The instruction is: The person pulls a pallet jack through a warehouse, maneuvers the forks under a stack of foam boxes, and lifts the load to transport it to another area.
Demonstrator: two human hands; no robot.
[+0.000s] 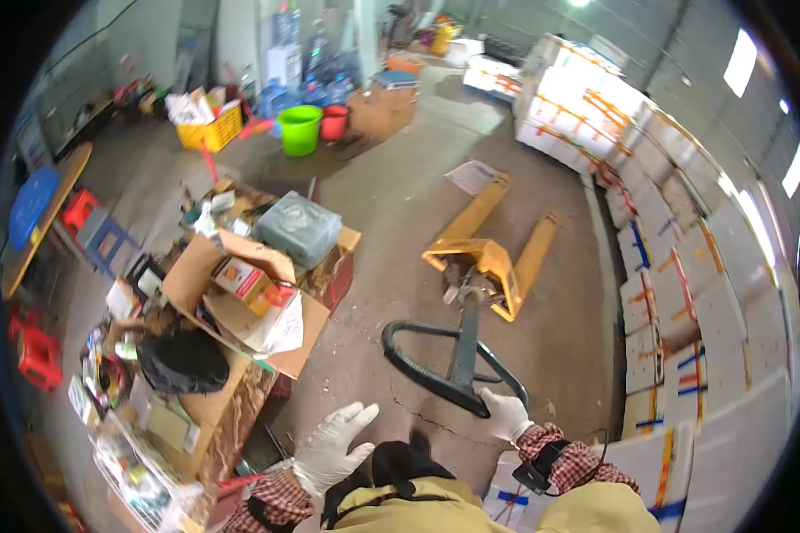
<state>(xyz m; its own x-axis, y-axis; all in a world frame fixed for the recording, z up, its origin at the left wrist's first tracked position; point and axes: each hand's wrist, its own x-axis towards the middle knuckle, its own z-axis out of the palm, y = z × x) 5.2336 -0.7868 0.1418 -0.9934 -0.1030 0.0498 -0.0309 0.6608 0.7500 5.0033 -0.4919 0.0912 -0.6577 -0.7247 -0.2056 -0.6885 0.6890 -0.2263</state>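
On the concrete floor (391,204) directly ahead of the person stands a yellow hand pallet jack (484,258). Its two forks point away, toward the far end of the hall. The forks appear unloaded, though the fisheye view makes their far tips hard to read. The tiller leans back toward the person and ends in a black handle loop (418,367).

The right hand (505,416), in a white glove, is closed around the near right corner of the handle loop. This position suits steering: a grip at the corner gives leverage on the tiller while the body stays clear of the wheels. The left hand (333,449), also gloved, holds nothing. Its fingers are spread and it hangs in the air well apart from the loop, near the corner of a cluttered work table (209,404).

That table carries an open cardboard box (240,289) and a black bag (182,360). Along the right wall, taped white foam boxes (684,293) are stacked in rows, leaving a lane for the jack. A green bucket (300,129) stands far back.
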